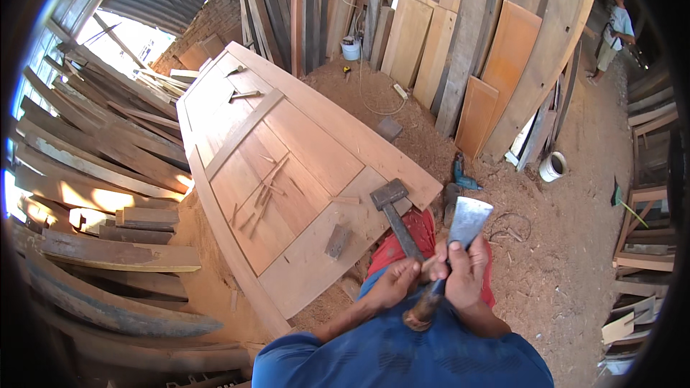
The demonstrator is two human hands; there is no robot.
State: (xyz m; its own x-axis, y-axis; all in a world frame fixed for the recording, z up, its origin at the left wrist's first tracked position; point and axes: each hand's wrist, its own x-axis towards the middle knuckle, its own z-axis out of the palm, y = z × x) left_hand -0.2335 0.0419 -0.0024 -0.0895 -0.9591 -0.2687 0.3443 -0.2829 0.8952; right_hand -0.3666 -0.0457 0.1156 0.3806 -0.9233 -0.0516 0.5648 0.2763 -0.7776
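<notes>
Nearest, at six o'clock, both hands meet over the person's lap. The right hand (466, 273) is closed around the handle of a broad steel chisel (468, 221), its wide blade pointing up toward one o'clock. The left hand (395, 282) is closed around the wooden handle of a hammer (394, 205), whose dark square head lies at twelve o'clock from the hands, over the near edge of the panelled wooden door (287, 165). The two handles cross just between the hands, so the grips crowd each other. A likely slip here is the hammer handle knocking the chisel, turning the blade edge toward the left fingers or the red shorts (392, 248) below.

Farther out, a small wood block (337, 241) and thin wood slivers (262, 197) lie loose on the door at ten o'clock; a swing could scatter them or the tool could skid on them. At two o'clock a blue power drill (461, 176) lies on the sawdust floor (560, 259), its cord a trip risk. Beyond, planks (431, 50) lean at twelve o'clock, and another person (614, 36) stands far off at two o'clock.
</notes>
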